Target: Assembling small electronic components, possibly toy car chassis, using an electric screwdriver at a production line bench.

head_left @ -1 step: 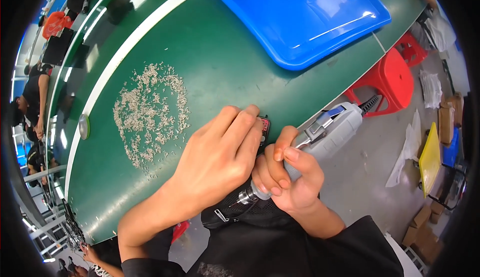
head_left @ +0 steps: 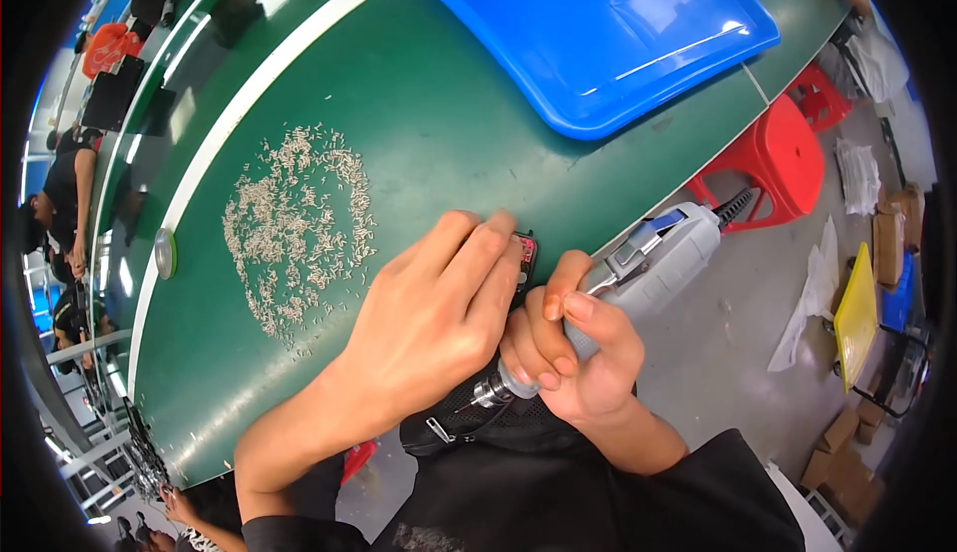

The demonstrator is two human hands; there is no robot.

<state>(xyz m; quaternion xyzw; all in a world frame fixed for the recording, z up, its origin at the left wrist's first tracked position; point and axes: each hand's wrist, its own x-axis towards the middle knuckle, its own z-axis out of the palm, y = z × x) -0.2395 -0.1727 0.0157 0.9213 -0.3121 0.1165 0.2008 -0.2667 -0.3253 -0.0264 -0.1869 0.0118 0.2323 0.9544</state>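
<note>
The right hand (head_left: pixel 588 363) wraps its fingers round the narrow front of a grey electric screwdriver (head_left: pixel 673 258), whose body points off toward half past one and whose bare tip points toward eight o'clock, at the person's middle. The left hand (head_left: pixel 429 313) is bent down with its fingers close together over a small black part with a red face (head_left: pixel 526 253), at its two o'clock; the fingertips are hidden, so I cannot tell whether they pinch it or only press on it.

The screwdriver looks stiff and fairly heavy toward its thick back end, where a black cord (head_left: pixel 736 205) may tug; the slim neck gives control, but a hold nearer the body would probably balance better. The black part seems light and hard, perhaps easily scratched, and best held by its edges.

At the left hand's ten o'clock, tiny metal pieces (head_left: pixel 264 228) lie scattered on the green table (head_left: pixel 469 173); they are likely fiddly, rolling bits, suited to fingertips. A smooth blue tray (head_left: pixel 568 53) sits at its one o'clock.
</note>
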